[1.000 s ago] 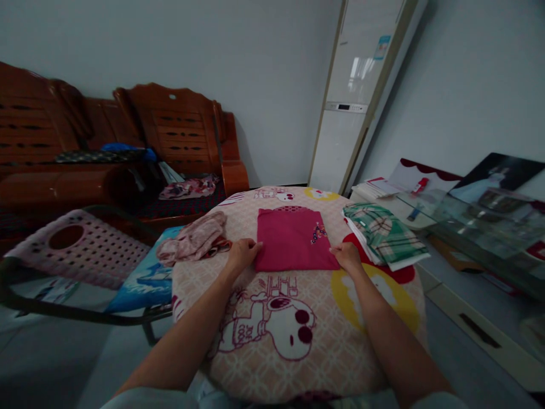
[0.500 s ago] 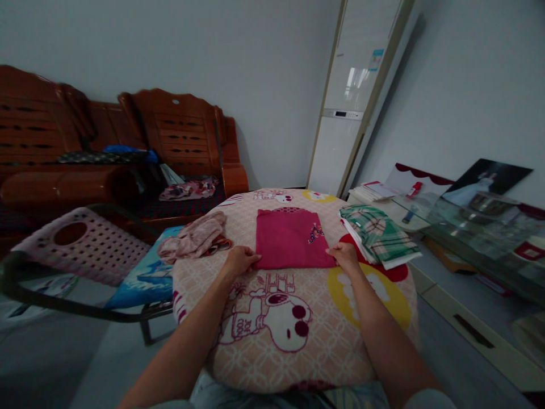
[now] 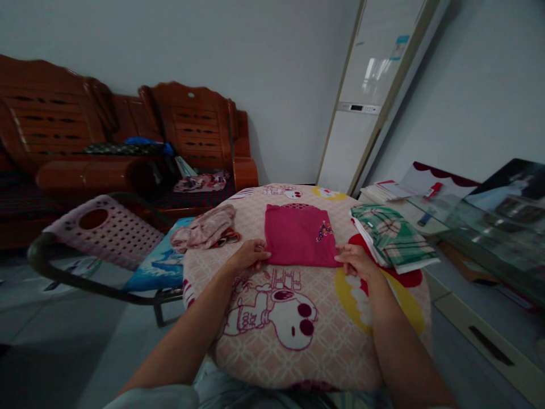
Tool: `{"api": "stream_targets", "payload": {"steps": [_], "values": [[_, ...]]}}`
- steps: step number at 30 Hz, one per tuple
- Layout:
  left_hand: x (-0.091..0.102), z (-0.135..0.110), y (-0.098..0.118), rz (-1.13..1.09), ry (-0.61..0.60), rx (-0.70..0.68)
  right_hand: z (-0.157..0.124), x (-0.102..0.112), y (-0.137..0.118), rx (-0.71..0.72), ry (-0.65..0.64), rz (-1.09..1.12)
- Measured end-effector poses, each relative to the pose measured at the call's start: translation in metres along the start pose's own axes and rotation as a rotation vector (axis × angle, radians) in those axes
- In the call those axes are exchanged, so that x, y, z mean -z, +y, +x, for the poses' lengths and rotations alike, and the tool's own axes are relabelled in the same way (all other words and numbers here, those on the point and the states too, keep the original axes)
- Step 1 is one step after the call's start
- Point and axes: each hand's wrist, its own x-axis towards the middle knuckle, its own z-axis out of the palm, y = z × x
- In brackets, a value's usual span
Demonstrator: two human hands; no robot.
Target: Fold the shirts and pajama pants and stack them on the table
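A folded magenta garment [image 3: 293, 236] with a small embroidered pattern at its right side lies flat on a round table covered with a cartoon-dog cloth [image 3: 293, 363]. My left hand [image 3: 252, 255] has its fingers closed at the garment's near left corner. At the near right corner, my right hand [image 3: 356, 260] pinches the edge between thumb and fingers. Left of the garment sits a crumpled pale pink cloth [image 3: 208, 227]. To its right lies a folded green plaid cloth [image 3: 389, 233] with white showing underneath.
A folding chair [image 3: 110, 230] with a blue cushion [image 3: 159, 264] stands against the table's left side. Wooden seats [image 3: 193, 125] line the back wall, beside a tall white air conditioner [image 3: 361, 108]. A glass-topped cabinet [image 3: 481, 221] runs along the right.
The whole view has shifted, so things appear farther right. Both hands stay at the garment's near corners; the right hand's fingers look a little more spread.
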Motion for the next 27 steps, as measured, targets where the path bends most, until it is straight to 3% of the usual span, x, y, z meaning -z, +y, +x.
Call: {"api": "stream_targets", "payload": {"steps": [4,9,16,23,25,27], "values": [[0.001,0.001,-0.002,0.098,0.009,-0.002,0.002,0.001,0.002,-0.02,0.03,-0.042],[0.0,0.001,-0.001,0.07,0.045,-0.047,0.004,0.002,0.004,-0.01,0.039,0.002],[-0.001,0.002,0.0,0.149,0.084,0.075,0.002,0.002,0.001,-0.045,0.062,-0.024],[0.008,-0.003,0.005,0.403,0.166,0.046,0.003,0.005,0.001,-0.058,0.085,-0.191],[0.009,-0.004,0.007,0.549,0.248,-0.004,0.005,0.007,0.002,-0.039,0.13,-0.244],[0.005,-0.003,0.01,0.675,0.382,-0.112,0.01,0.006,0.002,0.053,0.266,-0.326]]}}
